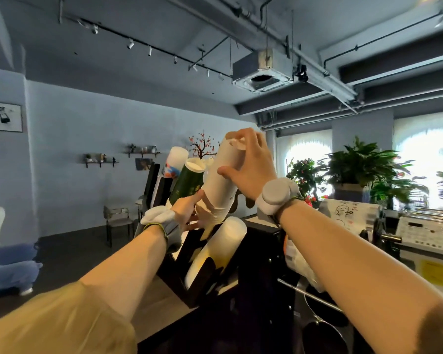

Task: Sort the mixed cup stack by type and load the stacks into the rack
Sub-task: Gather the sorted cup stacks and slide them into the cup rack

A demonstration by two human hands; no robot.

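Note:
A tall stack of white cups (219, 185) tilts up out of the black rack (189, 284). My right hand (251, 167) is wrapped around the stack's top end, fingers over the uppermost cup. At the stack's lower part my left hand (189, 213) grips it, just above the rack. To the left, a dark green cup stack (187, 185) leans in the rack, and behind it stands a white stack with a coloured print (174, 159). Another white and yellowish stack (215, 254) lies in a lower slot of the rack.
The rack stands on a counter (164, 302). A black machine (261, 264) with a metal rod is right of it. A white device (425, 236) and potted plants (361, 167) are at the right. Chairs (118, 221) stand beyond on the floor.

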